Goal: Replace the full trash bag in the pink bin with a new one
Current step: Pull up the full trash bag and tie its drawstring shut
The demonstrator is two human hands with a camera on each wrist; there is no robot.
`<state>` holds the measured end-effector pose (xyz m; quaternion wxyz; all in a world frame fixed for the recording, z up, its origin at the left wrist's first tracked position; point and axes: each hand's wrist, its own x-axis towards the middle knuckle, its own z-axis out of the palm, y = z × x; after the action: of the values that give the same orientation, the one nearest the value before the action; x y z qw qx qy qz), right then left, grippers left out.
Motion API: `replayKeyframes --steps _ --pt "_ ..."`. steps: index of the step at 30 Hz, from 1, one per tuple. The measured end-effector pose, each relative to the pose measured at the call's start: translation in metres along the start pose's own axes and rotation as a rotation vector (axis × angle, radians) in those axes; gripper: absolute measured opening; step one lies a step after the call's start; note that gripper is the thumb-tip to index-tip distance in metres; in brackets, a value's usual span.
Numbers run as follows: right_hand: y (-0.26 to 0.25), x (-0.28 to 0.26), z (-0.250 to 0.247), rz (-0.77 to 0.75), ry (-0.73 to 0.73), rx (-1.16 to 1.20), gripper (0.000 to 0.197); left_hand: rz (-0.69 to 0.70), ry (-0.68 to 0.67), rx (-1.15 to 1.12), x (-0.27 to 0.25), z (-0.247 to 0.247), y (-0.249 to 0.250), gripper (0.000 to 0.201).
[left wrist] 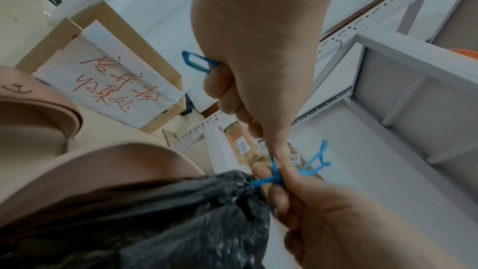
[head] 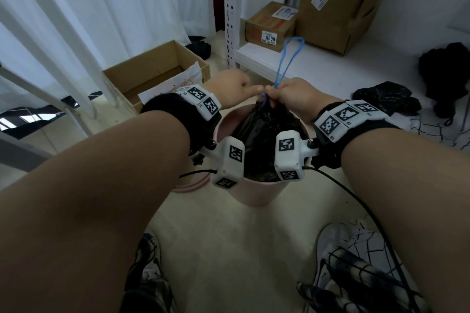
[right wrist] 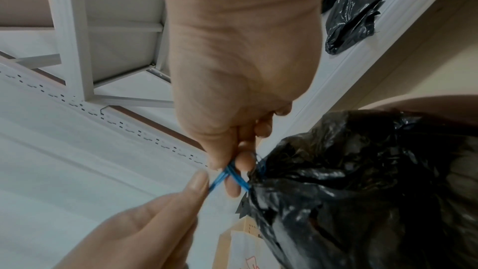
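Pinching the blue drawstring (head: 288, 58) at the gathered neck of the black trash bag (head: 259, 140), which sits inside the pink bin (head: 256, 192), the left hand (head: 229, 89) and right hand (head: 292, 96) meet fingertip to fingertip.

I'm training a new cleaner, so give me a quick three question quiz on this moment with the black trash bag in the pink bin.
1. True or false: the black trash bag already lies on the floor outside the pink bin.
2. What colour is the drawstring that closes the bag's neck?
3. Which holds the drawstring: A the left hand alone, B the right hand alone, C both hands?

Key
1. False: it sits inside the bin.
2. Blue.
3. C: in the wrist views each hand pinches a blue strand at the gathered neck.
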<state>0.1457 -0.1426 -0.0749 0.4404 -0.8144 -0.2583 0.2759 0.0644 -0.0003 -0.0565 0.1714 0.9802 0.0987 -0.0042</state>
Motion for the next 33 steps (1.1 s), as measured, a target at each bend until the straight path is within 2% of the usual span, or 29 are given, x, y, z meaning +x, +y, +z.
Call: replayKeyframes --steps 3,6,9,11,13,15,19,23,26,29,33 --pt "0.003 0.000 -0.003 0.007 -0.058 -0.013 0.041 -0.126 0.111 -0.046 0.001 -0.007 -0.008 0.047" --pt "-0.001 0.001 -0.001 0.001 0.013 -0.023 0.034 -0.189 0.154 -0.065 0.004 -0.008 -0.009 0.042" --pt "-0.005 -0.001 0.002 -0.002 -0.019 0.050 0.026 -0.215 0.023 -0.081 0.004 -0.007 -0.011 0.037" --pt "-0.007 -0.005 0.002 -0.021 -0.053 0.098 0.022 -0.208 -0.152 -0.189 0.001 -0.003 -0.014 0.031" --pt "-0.009 -0.007 0.003 -0.054 -0.057 0.087 0.024 -0.184 -0.252 -0.329 -0.003 0.002 -0.015 0.025" --pt "-0.010 -0.006 0.003 -0.093 -0.042 0.053 0.025 -0.159 -0.235 -0.408 -0.005 0.005 -0.014 0.021" --pt "-0.010 -0.002 0.004 -0.121 0.008 0.085 0.021 -0.055 -0.149 -0.497 -0.005 0.009 -0.008 0.029" --pt "-0.009 -0.003 0.001 -0.150 -0.002 0.147 0.006 -0.023 -0.024 -0.532 -0.006 0.013 -0.009 0.019" --pt "-0.007 -0.003 0.001 -0.180 0.004 0.152 0.011 -0.046 0.006 -0.502 0.000 0.017 -0.010 0.011" --pt "-0.008 -0.001 0.003 -0.206 0.128 0.016 0.012 -0.074 0.003 -0.459 0.006 0.015 -0.008 0.005" --pt "-0.008 0.004 0.010 -0.271 0.267 -0.234 0.016 -0.058 0.001 -0.441 0.008 0.011 -0.008 0.016"
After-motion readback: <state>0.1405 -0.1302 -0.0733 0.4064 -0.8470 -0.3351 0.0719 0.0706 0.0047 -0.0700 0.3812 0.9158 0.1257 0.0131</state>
